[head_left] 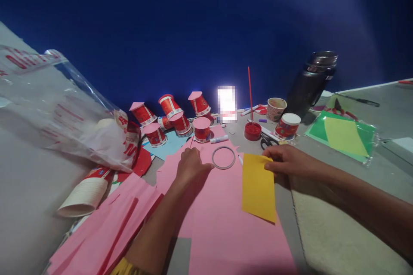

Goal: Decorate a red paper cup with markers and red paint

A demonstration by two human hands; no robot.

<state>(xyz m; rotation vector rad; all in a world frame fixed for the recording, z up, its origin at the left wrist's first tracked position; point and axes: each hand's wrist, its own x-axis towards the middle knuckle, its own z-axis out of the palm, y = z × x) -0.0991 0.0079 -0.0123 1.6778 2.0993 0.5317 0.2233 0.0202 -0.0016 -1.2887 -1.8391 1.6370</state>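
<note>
My right hand [285, 161] pinches the upper right edge of a yellow sheet of paper [258, 189] between thumb and fingers. The sheet covers part of a large pink paper [219, 215]. On that pink paper, left of a thin grey ring [213, 159], rests my left hand [192, 164]; its thumb points toward the ring and its fingers bend down. I see nothing held in it, though its fingertips are partly hidden. A white marker [219, 139] lies just beyond the ring. Black-handled scissors [268, 142] sit behind my right hand.
Several red paper cups [201, 131], some topped with pink paper, stand at the back left. A plastic bag [80, 111], stacked cups [85, 195] and pink sheets [106, 227] lie left. Rightward are a red pot [252, 132], a dark flask [308, 86] and green paper [316, 131].
</note>
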